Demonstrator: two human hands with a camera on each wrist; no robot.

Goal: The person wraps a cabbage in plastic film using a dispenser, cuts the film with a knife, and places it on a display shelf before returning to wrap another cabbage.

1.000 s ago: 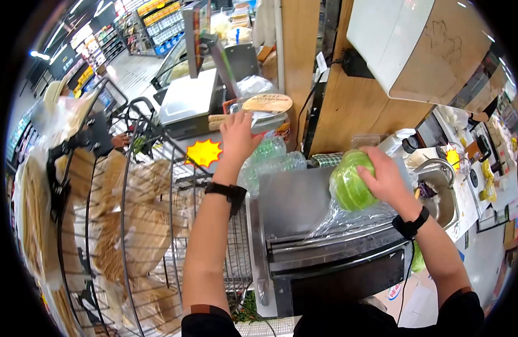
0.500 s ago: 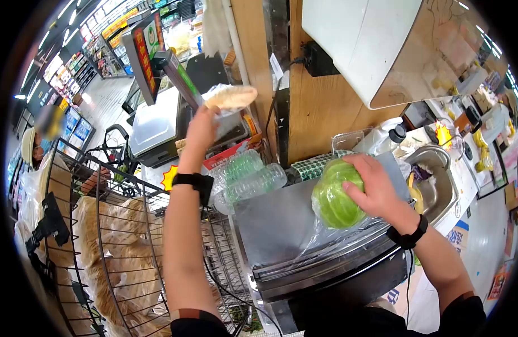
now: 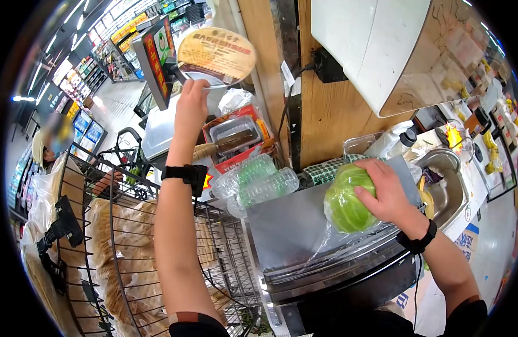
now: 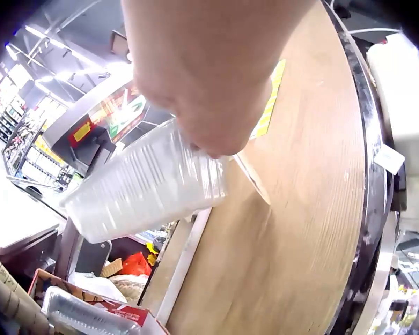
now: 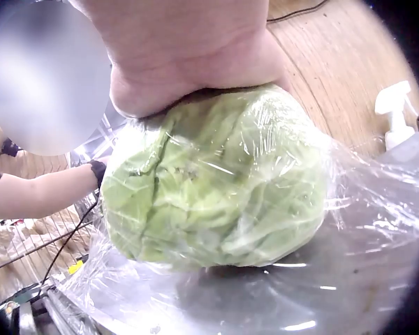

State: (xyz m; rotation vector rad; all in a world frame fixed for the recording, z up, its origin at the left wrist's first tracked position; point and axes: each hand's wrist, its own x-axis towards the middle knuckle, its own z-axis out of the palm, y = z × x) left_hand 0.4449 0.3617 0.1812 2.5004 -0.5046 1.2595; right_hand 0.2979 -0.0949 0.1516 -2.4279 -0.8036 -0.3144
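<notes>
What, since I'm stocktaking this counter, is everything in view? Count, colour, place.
Metal surface: one, grey, centre
Cabbage: one, green, film-wrapped, over metal surface
Tub: one, clear, tan label, upper left
Clear plastic containers: at least two, green-tinged, left of metal surface
Red box: one, red, behind containers
Wooden tool: at least one, brown, by red box
Scale: one, silver, left of red box
Spray bottle: one, white, behind metal surface
Sink: one, silver, right
Cabinet: one, white, upper right
Wire basket: one, black, lower left
Bagged goods: several, tan, in wire basket
Other person: one, pale hat, far left
Shelf goods: many, mixed colours, background
Wristbands: two, black, both wrists
Left hand: one, holding tub
Right hand: one, gripping cabbage
</notes>
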